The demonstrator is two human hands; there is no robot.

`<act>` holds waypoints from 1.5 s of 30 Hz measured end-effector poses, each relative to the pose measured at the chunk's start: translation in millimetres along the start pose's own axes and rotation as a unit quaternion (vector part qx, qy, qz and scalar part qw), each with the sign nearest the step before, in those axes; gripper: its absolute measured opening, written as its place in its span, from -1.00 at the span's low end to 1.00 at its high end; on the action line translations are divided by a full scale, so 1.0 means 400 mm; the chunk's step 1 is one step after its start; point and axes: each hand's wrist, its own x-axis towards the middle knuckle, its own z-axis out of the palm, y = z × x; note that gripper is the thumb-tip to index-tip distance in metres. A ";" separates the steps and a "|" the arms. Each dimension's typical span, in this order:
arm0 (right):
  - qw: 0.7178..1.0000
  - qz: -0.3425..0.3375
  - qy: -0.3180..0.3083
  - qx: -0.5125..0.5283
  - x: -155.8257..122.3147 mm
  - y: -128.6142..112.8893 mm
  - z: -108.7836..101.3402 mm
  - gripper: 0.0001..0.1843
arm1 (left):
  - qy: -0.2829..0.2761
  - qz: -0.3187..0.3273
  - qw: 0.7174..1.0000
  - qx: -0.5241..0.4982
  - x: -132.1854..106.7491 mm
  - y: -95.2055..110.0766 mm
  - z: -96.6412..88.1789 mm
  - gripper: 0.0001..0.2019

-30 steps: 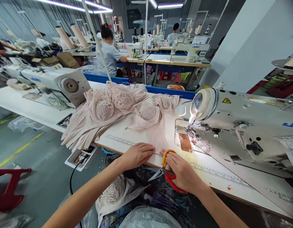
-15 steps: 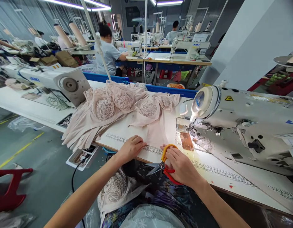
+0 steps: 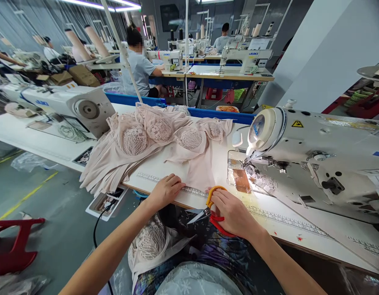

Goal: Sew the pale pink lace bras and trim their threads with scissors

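My right hand (image 3: pixel 234 213) grips scissors (image 3: pixel 211 207) with orange and red handles at the front edge of the white sewing table (image 3: pixel 269 213); the blades point left, off the edge. My left hand (image 3: pixel 165 189) rests at the table edge beside a printed ruler strip, fingers curled down on the edge of a pale pink fabric piece (image 3: pixel 201 174) that runs back to a pile of pink lace bras (image 3: pixel 152 135). Another lace piece (image 3: pixel 149 243) lies in my lap.
A white sewing machine (image 3: pixel 315 151) with its lamp lit stands on the right. A second machine (image 3: pixel 69 108) sits on the left table. Other people sit at machines in the background. A red stool (image 3: pixel 14 246) stands on the floor at left.
My left hand has drawn back left along the table edge, off the middle of the fabric. The right hand with the scissors has shifted only slightly.
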 end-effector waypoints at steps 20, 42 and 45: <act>1.000 -0.017 -0.007 0.011 0.003 -0.002 -0.013 -0.72 | -0.138 0.111 0.979 0.098 0.025 -0.012 -0.052 -0.84; 0.999 -0.030 -0.015 0.006 0.001 0.027 -0.009 -0.70 | -0.132 0.115 0.979 0.102 0.020 -0.012 -0.061 -0.83; 0.999 -0.036 -0.020 -0.006 0.003 0.026 -0.009 -0.67 | -0.131 0.116 0.980 0.098 0.022 -0.014 -0.062 -0.82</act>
